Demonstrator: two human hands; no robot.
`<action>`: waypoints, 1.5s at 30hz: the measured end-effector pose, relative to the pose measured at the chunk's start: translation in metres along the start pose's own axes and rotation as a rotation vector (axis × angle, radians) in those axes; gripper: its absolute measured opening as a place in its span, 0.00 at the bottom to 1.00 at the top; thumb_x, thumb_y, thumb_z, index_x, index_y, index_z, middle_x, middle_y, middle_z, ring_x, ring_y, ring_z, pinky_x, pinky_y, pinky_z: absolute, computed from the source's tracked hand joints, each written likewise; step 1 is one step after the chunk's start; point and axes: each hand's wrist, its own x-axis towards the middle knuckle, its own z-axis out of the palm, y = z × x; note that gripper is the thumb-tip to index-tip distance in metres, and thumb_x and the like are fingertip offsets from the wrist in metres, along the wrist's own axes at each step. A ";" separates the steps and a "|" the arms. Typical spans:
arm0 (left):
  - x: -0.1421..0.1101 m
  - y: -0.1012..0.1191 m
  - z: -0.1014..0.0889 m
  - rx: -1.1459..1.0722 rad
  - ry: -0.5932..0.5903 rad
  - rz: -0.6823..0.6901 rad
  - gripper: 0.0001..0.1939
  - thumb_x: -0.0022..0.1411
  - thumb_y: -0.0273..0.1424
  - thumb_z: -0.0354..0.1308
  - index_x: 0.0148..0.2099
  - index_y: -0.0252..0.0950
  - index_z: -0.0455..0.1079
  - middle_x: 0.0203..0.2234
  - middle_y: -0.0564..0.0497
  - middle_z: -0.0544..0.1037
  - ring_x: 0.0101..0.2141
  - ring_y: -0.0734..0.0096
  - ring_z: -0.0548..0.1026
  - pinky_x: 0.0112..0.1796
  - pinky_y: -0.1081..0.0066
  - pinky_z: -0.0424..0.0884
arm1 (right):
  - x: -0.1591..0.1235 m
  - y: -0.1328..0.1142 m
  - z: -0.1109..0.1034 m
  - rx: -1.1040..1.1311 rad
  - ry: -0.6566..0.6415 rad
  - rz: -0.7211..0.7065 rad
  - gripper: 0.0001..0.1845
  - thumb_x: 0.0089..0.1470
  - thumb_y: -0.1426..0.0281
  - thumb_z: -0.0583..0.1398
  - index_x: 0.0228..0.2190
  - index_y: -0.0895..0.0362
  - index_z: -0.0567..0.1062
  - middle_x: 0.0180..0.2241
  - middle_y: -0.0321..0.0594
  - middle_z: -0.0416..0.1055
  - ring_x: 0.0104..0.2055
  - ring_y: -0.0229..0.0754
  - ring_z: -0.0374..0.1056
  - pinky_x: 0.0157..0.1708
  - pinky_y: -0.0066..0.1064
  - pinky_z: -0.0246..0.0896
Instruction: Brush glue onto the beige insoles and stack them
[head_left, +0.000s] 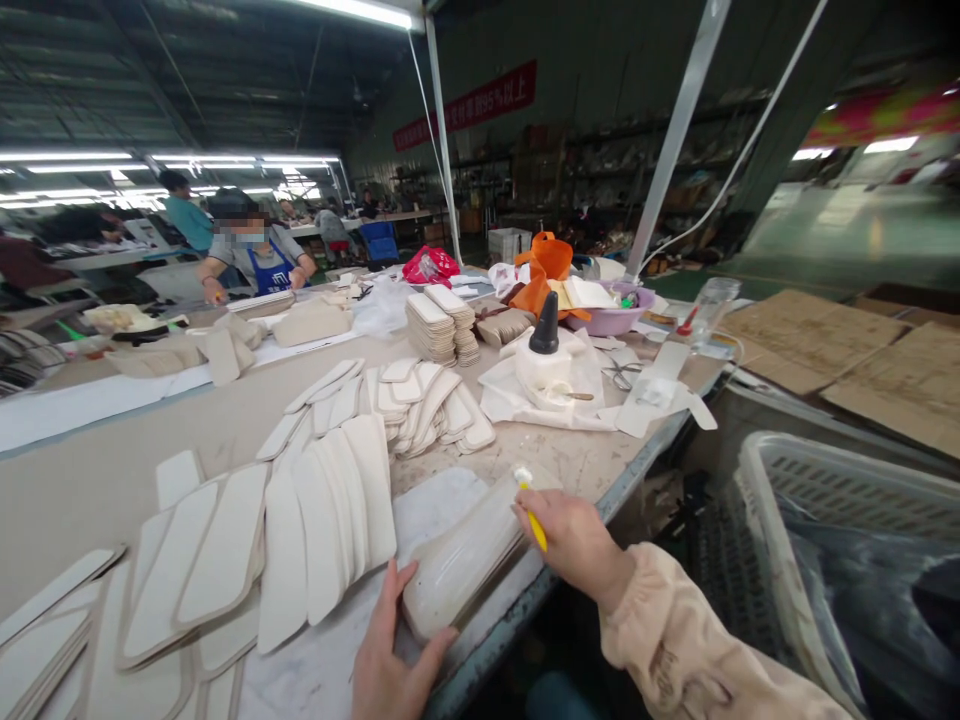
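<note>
My right hand (pixel 574 540) is closed around a yellow-handled brush (pixel 535 525), whose tip carries a white paste. The brush tip touches the far end of a glossy, wet-looking panel (pixel 465 560) with rounded ends, which appears to lie on a stack at the table edge. At the near end of that panel is my left hand (pixel 397 650), thumb and fingers spread apart around the rounded corner. Left of it, overlapping pale panels (pixel 330 520) are fanned out in rows. Beyond the brush stands a white tub (pixel 551 365) with a black cone on top.
Scissors (pixel 621 375) and a clear jar (pixel 716 300) lie farther right. A purple basin (pixel 615 318) and stacked panels (pixel 441 325) stand behind. Right of the table edge sits a plastic crate (pixel 765 500) near flattened cardboard (pixel 817 340). A co-worker (pixel 259 255) works across the table.
</note>
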 end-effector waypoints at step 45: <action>-0.008 0.013 -0.008 -0.020 -0.093 -0.010 0.51 0.47 0.31 0.68 0.68 0.36 0.45 0.60 0.43 0.66 0.60 0.59 0.62 0.60 0.60 0.57 | -0.019 -0.048 0.005 1.132 -0.235 0.532 0.19 0.58 0.55 0.53 0.23 0.54 0.69 0.15 0.30 0.58 0.20 0.36 0.56 0.25 0.30 0.54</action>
